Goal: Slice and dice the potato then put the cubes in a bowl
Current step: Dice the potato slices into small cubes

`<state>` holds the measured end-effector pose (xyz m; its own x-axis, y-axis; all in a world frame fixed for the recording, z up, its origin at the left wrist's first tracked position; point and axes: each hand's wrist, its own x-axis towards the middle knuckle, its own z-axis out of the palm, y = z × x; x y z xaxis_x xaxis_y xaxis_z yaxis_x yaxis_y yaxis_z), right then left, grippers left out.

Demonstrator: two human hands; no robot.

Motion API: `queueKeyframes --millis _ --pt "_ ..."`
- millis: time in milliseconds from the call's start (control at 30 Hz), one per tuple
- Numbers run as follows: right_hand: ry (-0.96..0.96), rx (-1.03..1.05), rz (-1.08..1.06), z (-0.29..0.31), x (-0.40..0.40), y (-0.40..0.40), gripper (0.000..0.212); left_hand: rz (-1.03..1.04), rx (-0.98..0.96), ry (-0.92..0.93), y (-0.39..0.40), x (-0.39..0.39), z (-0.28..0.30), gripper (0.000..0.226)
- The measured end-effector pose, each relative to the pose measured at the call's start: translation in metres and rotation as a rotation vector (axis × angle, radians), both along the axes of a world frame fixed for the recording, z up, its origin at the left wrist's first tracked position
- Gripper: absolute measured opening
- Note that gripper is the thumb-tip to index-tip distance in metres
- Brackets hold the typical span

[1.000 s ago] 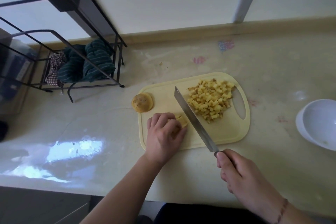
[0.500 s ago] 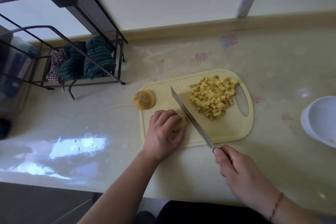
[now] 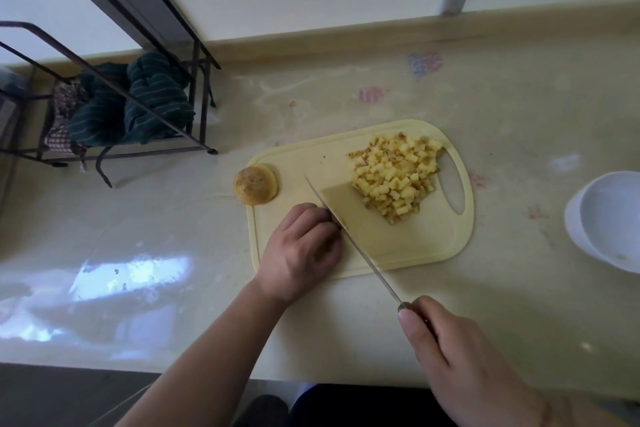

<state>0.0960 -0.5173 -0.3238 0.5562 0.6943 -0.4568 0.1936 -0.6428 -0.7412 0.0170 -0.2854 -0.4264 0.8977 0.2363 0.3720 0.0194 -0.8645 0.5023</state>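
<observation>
**Knife down on the board, cubes piled, bowl waiting**

We see a pale yellow cutting board [image 3: 408, 250] lying on a glossy cream counter [image 3: 519, 114]. Taking the board as a clock face, a heap of potato cubes [image 3: 396, 177] sits at about one o'clock, close to the board's handle slot. At ten o'clock, half over the board's corner and half on the counter, lies a round potato end [image 3: 255, 184] with its speckled skin side up.

Our left hand [image 3: 301, 250] rests at about eight o'clock on the board, fingers curled downward with the knuckles against the flat of the knife [image 3: 349, 236]. We cannot tell what potato remains beneath that hand, as the fingers hide it completely. Our right hand [image 3: 460, 360] is off the board at five o'clock, fingers wrapped round the knife handle with the thumb lying along its top. The blade runs from that hand up toward eleven o'clock, tip near the middle of the board, edge down just beside the left knuckles; its broad side reflects the pale board.

A white bowl [image 3: 602, 218] stands on the counter well apart from the board at three o'clock, cut off by the frame edge. At ten o'clock, farther back, a black wire rack [image 3: 194, 87] holds dark green striped cloths [image 3: 152, 97] and a checked cloth [image 3: 59, 139].
</observation>
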Motion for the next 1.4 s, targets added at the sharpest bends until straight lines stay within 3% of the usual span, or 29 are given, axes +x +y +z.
queueKeyframes --millis 200,467,867,967,1133,1400 --pt "-0.045 -0.018 0.069 -0.007 0.002 0.002 0.048 0.007 -0.047 -0.002 -0.001 0.001 0.002 0.012" --pt "-0.118 0.021 0.037 -0.013 0.022 0.034 0.042 0.017 -0.038 -0.007 -0.001 0.001 0.003 0.008" --pt "-0.049 0.067 0.058 -0.007 0.009 0.018 0.045 0.025 -0.016 -0.036 0.000 -0.006 0.001 0.006" --pt "-0.056 0.054 0.078 -0.006 0.006 0.015 0.035 0.030 -0.034 -0.030 0.000 -0.007 0.000 0.006" --pt "-0.060 0.005 0.077 -0.005 -0.002 0.003 0.052 0.035 -0.048 -0.025 0.000 -0.007 -0.001 0.006" --pt "-0.108 0.034 0.107 -0.019 0.004 0.026 0.043 0.039 -0.042 -0.026 0.000 -0.006 0.000 0.008"
